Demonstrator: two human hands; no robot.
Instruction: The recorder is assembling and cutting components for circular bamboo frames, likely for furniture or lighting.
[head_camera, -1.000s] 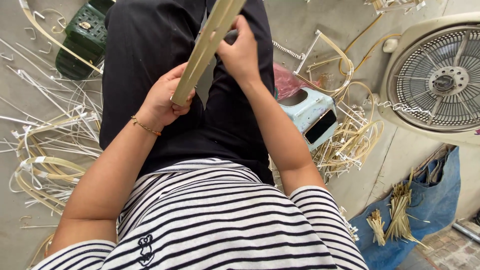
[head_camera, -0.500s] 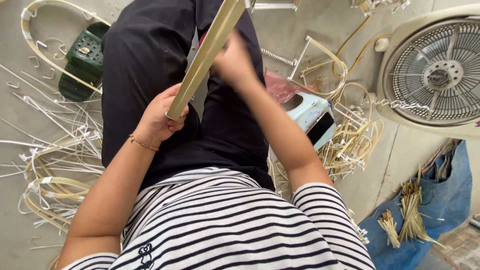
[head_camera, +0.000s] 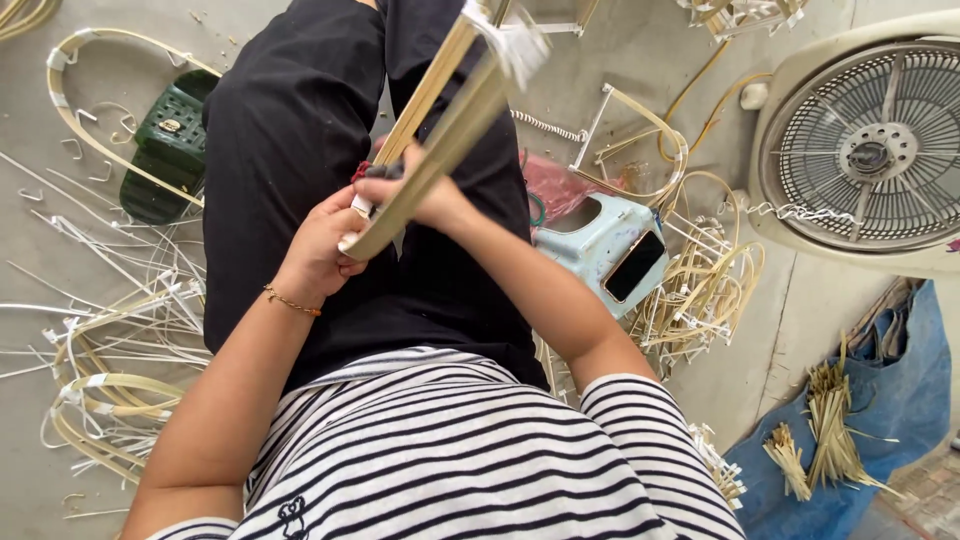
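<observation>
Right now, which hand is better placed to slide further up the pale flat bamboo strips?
Probably the right hand: it grips the pale flat bamboo strips higher up, with free length above it. The left hand clamps their lower end, which looks suited to anchoring.

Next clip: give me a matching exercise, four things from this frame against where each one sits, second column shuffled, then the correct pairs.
Things:
1. bamboo strips
2. fan
3. green sandal
4. blue cloth

Places:
A. on the floor at the left, beside the black trouser leg
B. lower right corner, with bundles of short sticks lying on it
C. held over the lap by the left hand and right hand
D. upper right, its round grille facing the camera

Pairs: 1-C, 2-D, 3-A, 4-B
</observation>
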